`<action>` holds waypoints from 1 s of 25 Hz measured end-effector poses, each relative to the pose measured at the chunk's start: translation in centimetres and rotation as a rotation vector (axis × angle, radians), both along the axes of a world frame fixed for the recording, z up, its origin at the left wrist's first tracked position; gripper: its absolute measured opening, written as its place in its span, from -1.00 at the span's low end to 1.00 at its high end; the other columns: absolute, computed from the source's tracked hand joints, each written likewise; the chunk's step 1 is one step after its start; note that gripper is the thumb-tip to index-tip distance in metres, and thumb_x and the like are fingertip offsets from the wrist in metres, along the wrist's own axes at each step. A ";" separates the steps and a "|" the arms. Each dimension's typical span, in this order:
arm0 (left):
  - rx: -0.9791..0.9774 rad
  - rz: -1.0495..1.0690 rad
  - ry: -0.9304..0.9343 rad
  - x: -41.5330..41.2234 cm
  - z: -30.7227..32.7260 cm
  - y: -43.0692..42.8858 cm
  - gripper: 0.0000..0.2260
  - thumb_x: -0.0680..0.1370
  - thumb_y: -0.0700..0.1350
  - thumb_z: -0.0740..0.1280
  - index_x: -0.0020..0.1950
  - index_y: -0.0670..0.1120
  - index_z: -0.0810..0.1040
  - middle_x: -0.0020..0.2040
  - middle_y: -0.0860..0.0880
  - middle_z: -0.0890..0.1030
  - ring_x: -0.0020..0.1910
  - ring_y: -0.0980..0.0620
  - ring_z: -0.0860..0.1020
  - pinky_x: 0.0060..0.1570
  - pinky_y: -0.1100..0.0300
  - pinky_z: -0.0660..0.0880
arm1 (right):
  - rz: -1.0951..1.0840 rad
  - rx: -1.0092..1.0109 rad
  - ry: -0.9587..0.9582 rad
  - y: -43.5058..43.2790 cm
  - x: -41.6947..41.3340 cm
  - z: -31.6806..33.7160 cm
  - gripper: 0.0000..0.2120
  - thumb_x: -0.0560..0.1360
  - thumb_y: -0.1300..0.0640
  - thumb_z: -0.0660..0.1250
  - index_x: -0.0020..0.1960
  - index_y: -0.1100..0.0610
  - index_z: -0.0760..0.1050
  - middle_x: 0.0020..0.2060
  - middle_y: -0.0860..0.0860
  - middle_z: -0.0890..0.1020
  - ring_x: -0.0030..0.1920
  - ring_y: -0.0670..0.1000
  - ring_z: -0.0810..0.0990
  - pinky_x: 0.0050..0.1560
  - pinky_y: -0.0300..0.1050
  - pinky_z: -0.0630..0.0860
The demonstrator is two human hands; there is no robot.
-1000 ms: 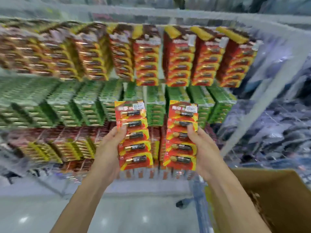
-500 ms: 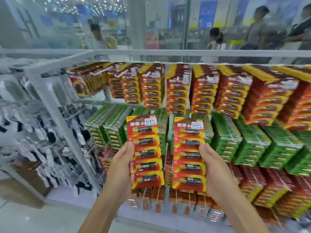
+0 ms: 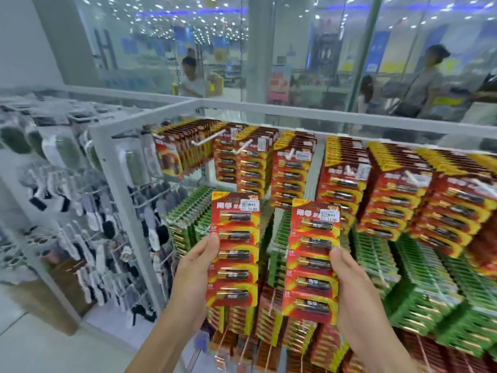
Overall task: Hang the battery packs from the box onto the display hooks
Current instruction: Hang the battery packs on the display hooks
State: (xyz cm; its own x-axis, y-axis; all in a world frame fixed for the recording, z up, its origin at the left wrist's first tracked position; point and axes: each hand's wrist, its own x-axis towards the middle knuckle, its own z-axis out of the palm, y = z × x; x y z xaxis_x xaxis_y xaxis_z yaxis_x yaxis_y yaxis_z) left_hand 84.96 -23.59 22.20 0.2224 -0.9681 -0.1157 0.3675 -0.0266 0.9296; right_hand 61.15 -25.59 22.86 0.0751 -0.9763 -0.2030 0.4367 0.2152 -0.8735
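Head view: left hand (image 3: 193, 281) grips left pack (image 3: 234, 249), right hand (image 3: 355, 294) grips right pack (image 3: 313, 262), both upright. Free hook tips (image 3: 205, 139) jut above left pack, near rack's (image 3: 118, 168) top-left corner.

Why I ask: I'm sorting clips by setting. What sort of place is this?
Probably a shop inside a mall: hooks carry rows of battery packs, the pack in the left hand bears a price sticker, socks hang on the next rack, and people are seen behind glass.

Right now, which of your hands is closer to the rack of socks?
Left. The left hand, gripping one red battery pack, sits right of the sock rack; the right hand holds a second pack farther right.
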 end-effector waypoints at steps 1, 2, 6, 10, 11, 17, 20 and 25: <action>-0.013 0.023 0.006 0.8 0.2 -0.4 -0.60 0.58 0.11 0.31 0.27 -0.11 0.67 0.14 -0.27 0.71 0.07 -0.32 0.70 0.12 -0.23 0.59 | 0.016 0.003 -0.005 -0.7 0.5 0.2 -0.55 0.53 -0.10 0.30 0.37 0.03 0.53 0.10 0.09 0.74 0.06 0.19 0.74 0.07 0.23 0.62; -0.028 0.044 0.002 1.6 0.5 -0.9 -0.60 0.59 0.10 0.32 0.27 -0.12 0.67 0.14 -0.29 0.70 0.05 -0.33 0.70 0.08 -0.21 0.60 | 0.026 0.010 -0.013 -1.2 1.1 0.4 -0.58 0.54 -0.09 0.30 0.35 0.02 0.53 0.10 0.10 0.74 0.05 0.19 0.75 0.07 0.24 0.62; -0.089 0.105 0.003 5.1 2.2 -3.6 -0.61 0.60 0.10 0.31 0.28 -0.11 0.66 0.14 -0.30 0.70 0.02 -0.33 0.70 -0.03 -0.17 0.66 | 0.058 0.028 -0.029 -3.6 3.7 1.0 -0.70 0.59 -0.05 0.28 0.26 0.02 0.56 0.03 0.10 0.76 -0.01 0.18 0.76 0.07 0.22 0.60; -0.150 0.073 -0.038 8.2 3.6 -6.7 -0.65 0.67 0.08 0.25 0.29 -0.09 0.65 0.16 -0.28 0.70 0.05 -0.33 0.70 -0.03 -0.17 0.67 | -0.009 0.036 -0.016 -5.1 6.9 1.4 -0.67 0.57 -0.05 0.31 0.30 0.02 0.53 -0.01 0.06 0.77 -0.06 0.15 0.77 0.03 0.19 0.61; -0.158 0.056 -0.042 8.9 4.0 -7.5 -0.66 0.68 0.08 0.23 0.29 -0.07 0.66 0.16 -0.26 0.70 0.06 -0.33 0.70 -0.02 -0.17 0.67 | -0.024 0.035 -0.024 -5.4 7.6 1.6 -0.63 0.55 -0.05 0.32 0.32 0.00 0.51 0.00 0.05 0.77 -0.06 0.15 0.77 0.02 0.20 0.61; -0.160 -0.008 -0.048 11.9 4.2 -10.9 -0.67 0.69 0.09 0.22 0.28 -0.02 0.67 0.12 -0.19 0.73 0.01 -0.23 0.72 -0.02 -0.08 0.60 | -0.115 0.033 -0.032 -5.9 10.8 1.7 -0.39 0.48 -0.10 0.37 0.51 -0.06 0.41 0.22 0.00 0.68 0.14 0.14 0.71 0.02 0.17 0.63; -0.150 -0.050 -0.037 12.9 3.8 -12.0 -0.66 0.65 0.10 0.25 0.27 -0.02 0.67 0.13 -0.21 0.72 0.05 -0.27 0.71 0.03 -0.13 0.60 | -0.138 0.030 -0.055 -6.2 11.9 1.8 -0.36 0.46 -0.08 0.36 0.53 -0.04 0.38 0.23 0.02 0.68 0.11 0.15 0.71 -0.07 0.12 0.63; -0.111 -0.070 -0.056 13.7 3.7 -12.5 -0.63 0.57 0.13 0.32 0.28 -0.01 0.67 0.13 -0.16 0.73 0.08 -0.24 0.71 0.13 -0.20 0.60 | -0.195 0.005 -0.036 -5.8 12.7 2.2 -0.39 0.43 -0.09 0.38 0.47 -0.05 0.44 0.16 -0.03 0.72 0.12 0.11 0.71 0.03 0.14 0.60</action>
